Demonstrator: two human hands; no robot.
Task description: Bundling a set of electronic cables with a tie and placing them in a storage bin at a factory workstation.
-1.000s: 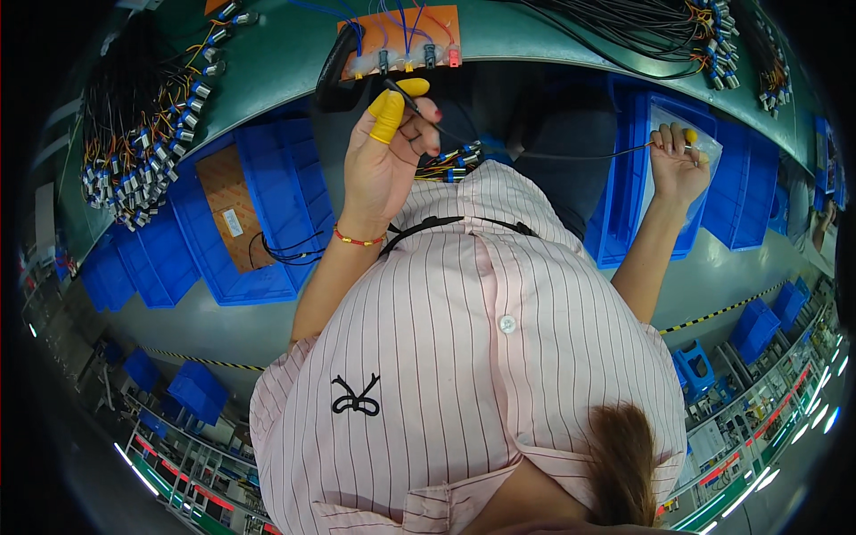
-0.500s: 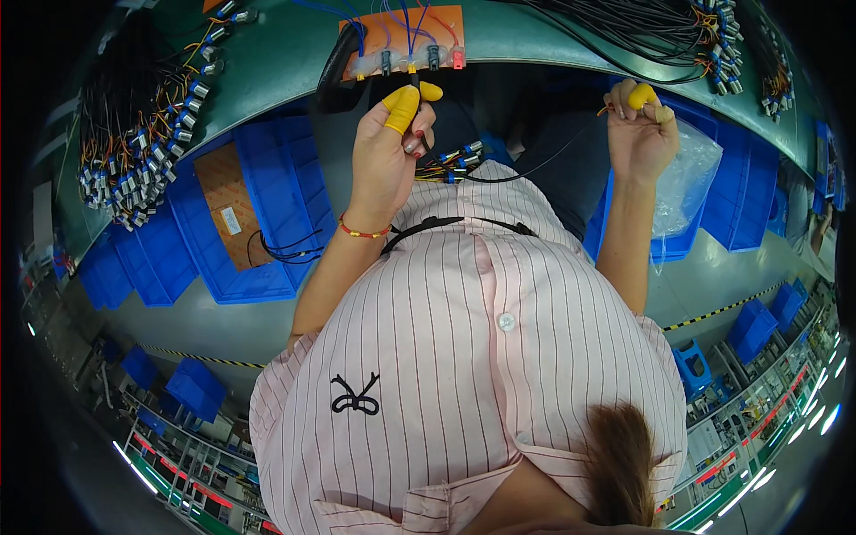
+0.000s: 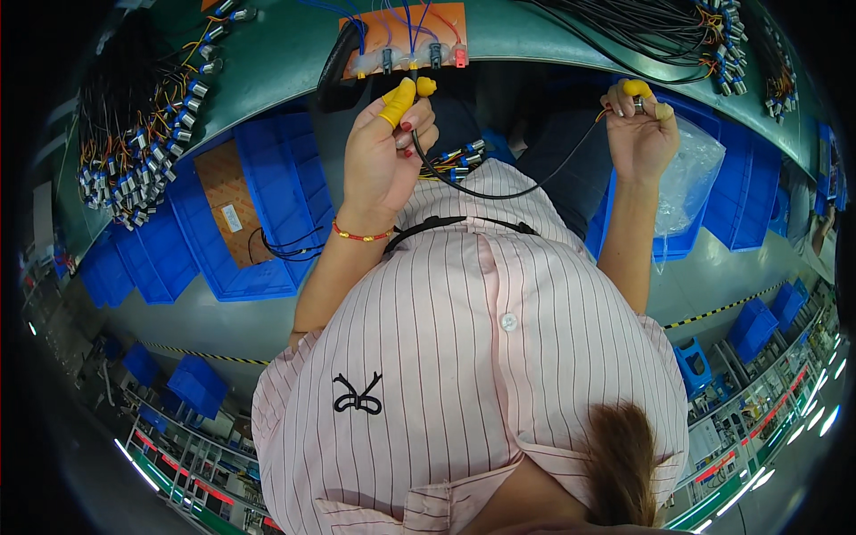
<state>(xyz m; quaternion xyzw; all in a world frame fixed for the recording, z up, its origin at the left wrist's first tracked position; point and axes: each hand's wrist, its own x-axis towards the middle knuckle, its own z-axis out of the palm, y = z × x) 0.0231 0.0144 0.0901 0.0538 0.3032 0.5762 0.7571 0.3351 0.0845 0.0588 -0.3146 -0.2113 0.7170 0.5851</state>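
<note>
A black cable (image 3: 499, 195) sags in a curve between my two hands. My left hand (image 3: 374, 156), with yellow finger covers on thumb and forefinger, pinches one end just below an orange board (image 3: 373, 34). That board sits at the bench edge and carries blue, purple and red wires, with black and red sockets along its near side. At the right, my right hand (image 3: 644, 147), also with yellow finger covers, is closed on the other end, where thin orange-yellow wires show. Its very tip is partly hidden by the fingers.
Cables with metal connectors (image 3: 143, 169) hang over the green bench (image 3: 285, 45) at left; more cable bundles (image 3: 624, 36) lie at right. Several connector ends (image 3: 464, 162) rest on my lap. A black curved object (image 3: 341, 67) stands by the board. Blue bins (image 3: 285, 187) stand below.
The cable, barely visible between the hands before, now hangs in a clear curve from the left hand to the right. My left hand has shifted slightly; the right has barely moved.
</note>
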